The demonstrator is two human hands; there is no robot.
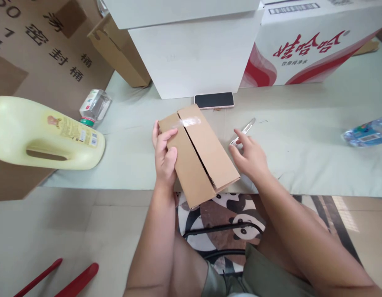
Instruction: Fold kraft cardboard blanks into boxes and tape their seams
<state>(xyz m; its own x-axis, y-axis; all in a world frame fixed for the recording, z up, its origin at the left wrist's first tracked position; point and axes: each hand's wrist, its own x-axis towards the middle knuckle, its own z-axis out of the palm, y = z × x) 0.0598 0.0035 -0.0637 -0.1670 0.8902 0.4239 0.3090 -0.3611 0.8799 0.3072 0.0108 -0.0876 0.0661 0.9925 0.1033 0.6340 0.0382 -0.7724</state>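
Observation:
My left hand grips the left side of a small brown cardboard box, which is tilted over the table's front edge. A strip of clear tape lies across the top end of the box's centre seam, and the seam shows as a dark gap below it. To the right of the box, my right hand reaches over the table with its thumb and index finger apart. Its fingertips are at the near end of a slim white cutter that lies on the cloth.
Behind the box lies a phone, in front of a white carton. A red and white carton stands right of it. At left are a large yellow jug and a clear bottle; a plastic bottle lies far right.

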